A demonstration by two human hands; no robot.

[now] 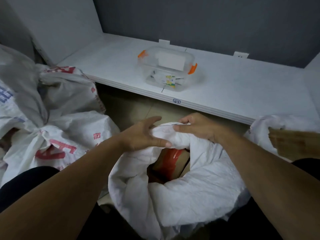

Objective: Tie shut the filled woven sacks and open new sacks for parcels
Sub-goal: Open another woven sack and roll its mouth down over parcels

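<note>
Woven sack (199,187) stands just below the white shelf's (242,94) front edge, its mouth gaping over a taped parcel (173,160). Tied sacks (65,129) crowd below the shelf's left end. Left hand (145,134) spreads wide against the gathered rim; right hand (199,127) pinches it.

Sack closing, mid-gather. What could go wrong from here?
1. Only the far rim of the white sack is bunched. The near side sags open over the red-taped parcel, so a tie now might leave a gap.
2. The right hand grips the bunch, but the left hand lies on it with straight fingers, so the fabric could slip loose.
3. The parcel seems to sit high, perhaps leaving little neck to tie.
</note>
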